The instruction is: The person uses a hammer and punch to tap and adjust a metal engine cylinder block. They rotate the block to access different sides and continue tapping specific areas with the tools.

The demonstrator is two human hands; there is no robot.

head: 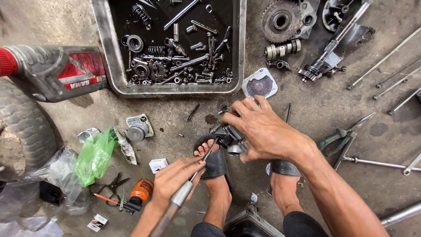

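Right in the middle, just above the person's sandalled feet, sits a small grey metal engine part (231, 137), held off the concrete floor (307, 105) so the tool can get at it. The right hand (263, 131) is clamped over the top of it, fingers curled down around the far side, gripping it firmly and, by the look of it, bracing it against turning. The left hand (175, 177) is wrapped tight around the shaft of a long screwdriver-like tool (193, 177), whose tip angles up into the near side of the part; the low grip on the shaft suggests steady pressure. Just beyond, a loose bolt (192, 112) and a pale round packet (260, 84) lie on the floor. Further up, a steel tray (239, 48) with raised walls holds the small hardware in one spot: bolts, springs, bearings, washers and a small sprocket, all oily. Right of the tray, a large toothed gear (280, 19) and a shaft assembly (335, 44) lie loose. Green-handled pliers (340, 135) wait near the right forearm. On the left are a grey oil bottle (57, 72), a green plastic bag (93, 156) and a worn tyre (22, 127).
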